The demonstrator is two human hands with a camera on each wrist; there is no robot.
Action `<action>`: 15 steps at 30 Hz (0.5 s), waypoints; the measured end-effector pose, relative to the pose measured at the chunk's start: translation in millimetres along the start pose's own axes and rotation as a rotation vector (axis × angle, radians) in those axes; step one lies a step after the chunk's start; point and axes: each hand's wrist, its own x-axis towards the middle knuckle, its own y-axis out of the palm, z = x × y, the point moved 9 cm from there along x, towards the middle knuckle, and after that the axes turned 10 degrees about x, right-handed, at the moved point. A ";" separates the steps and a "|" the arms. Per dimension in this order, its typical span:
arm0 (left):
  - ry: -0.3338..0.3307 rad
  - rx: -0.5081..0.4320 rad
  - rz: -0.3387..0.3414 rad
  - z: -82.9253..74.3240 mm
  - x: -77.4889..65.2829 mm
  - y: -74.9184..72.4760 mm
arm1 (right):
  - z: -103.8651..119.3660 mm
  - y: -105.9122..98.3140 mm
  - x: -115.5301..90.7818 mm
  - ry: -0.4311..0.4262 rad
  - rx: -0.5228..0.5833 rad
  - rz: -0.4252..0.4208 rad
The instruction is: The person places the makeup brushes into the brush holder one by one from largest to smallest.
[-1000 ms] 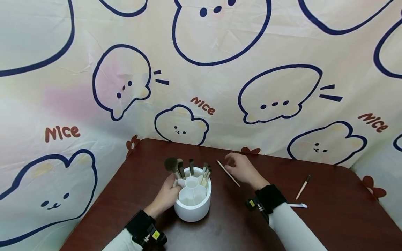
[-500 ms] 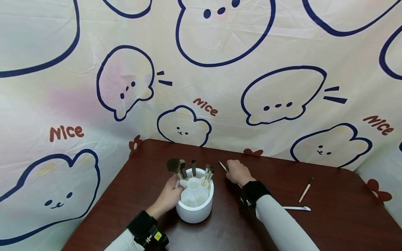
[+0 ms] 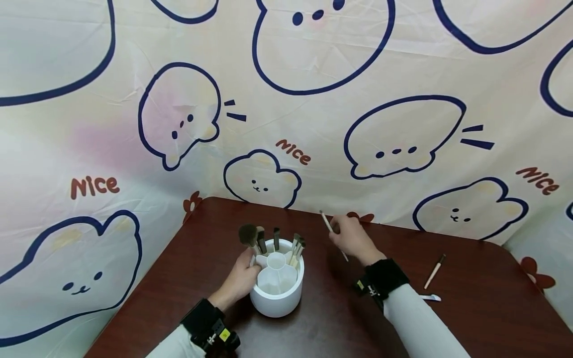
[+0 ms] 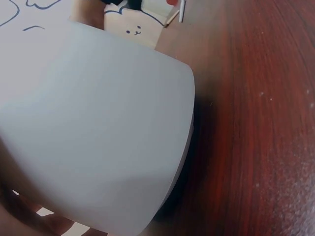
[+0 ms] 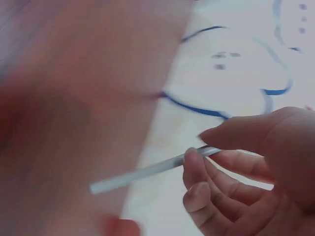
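Observation:
In the head view, a white round brush holder (image 3: 275,302) with petal-like compartments stands on the table, several makeup brushes (image 3: 247,235) upright in its back part. My left hand (image 3: 239,276) grips its left rim. The holder's white wall (image 4: 113,123) fills much of the left wrist view, with blurred fingers at the lower left. Right of the holder, my right hand (image 3: 355,241) pinches a slim, pale-handled makeup brush (image 3: 326,221) between thumb and fingers, tilted above the table. In the right wrist view the brush handle (image 5: 138,175) points left.
A short makeup brush (image 3: 433,274) with a dark tip lies on the dark red-brown table (image 3: 483,288) at the right. Near it is a white stick (image 3: 431,298), partly behind the right sleeve. A cartoon-printed cloth (image 3: 304,119) hangs behind the table.
The right hand reached down to the slim brush lying on the table, took hold of it and lifted it. The left hand and the brush holder have stayed in place.

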 end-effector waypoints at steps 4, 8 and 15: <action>-0.006 0.005 -0.007 14.8 4.2 3.3 | 41.1 -34.4 -11.6 -0.139 0.017 -0.142; 0.002 0.011 -0.006 16.4 5.4 3.7 | 77.8 -62.9 -31.0 -0.281 0.098 -0.295; 0.000 -0.007 0.000 -3.2 -0.6 -1.7 | 134.0 -82.9 -71.7 -0.456 0.285 -0.351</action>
